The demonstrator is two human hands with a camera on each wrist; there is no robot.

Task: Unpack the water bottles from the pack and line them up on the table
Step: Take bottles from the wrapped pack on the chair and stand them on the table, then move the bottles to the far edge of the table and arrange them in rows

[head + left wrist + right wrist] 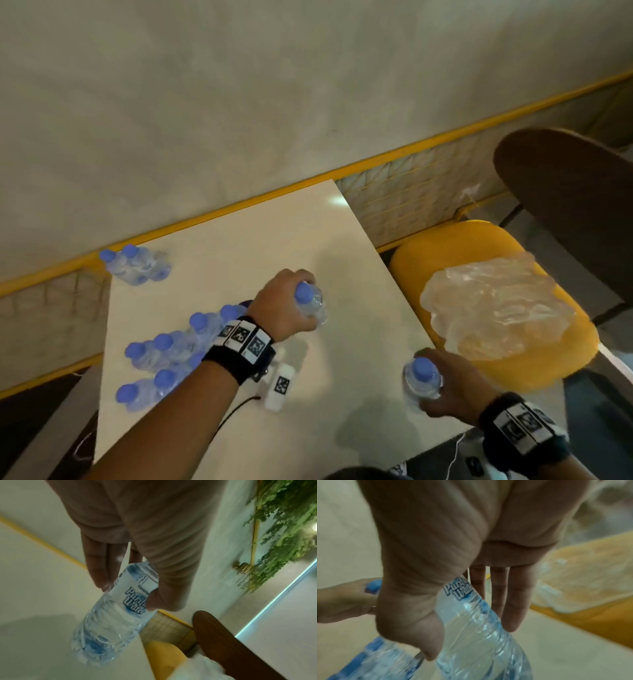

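Small clear water bottles with blue caps. On the white table [239,246] my left hand [291,301] grips one bottle [310,303] near its cap; in the left wrist view, thumb and fingers [97,566] wrap that bottle [111,615], tilted over the tabletop. My right hand [443,383] grips another bottle [423,377] by the table's right edge, its body [476,635] held between thumb and fingers. A second blurred bottle [376,660] shows beside that thumb; whether it is held I cannot tell. Several bottles [164,356] stand clustered at the left, and a few more [137,263] at the far left corner.
Crumpled clear plastic wrap [493,308] lies on a yellow seat [513,370] right of the table. A white tagged device [279,387] with a cable lies under my left wrist. A dark brown round top [565,205] stands far right. A yellow rail [376,161] runs behind.
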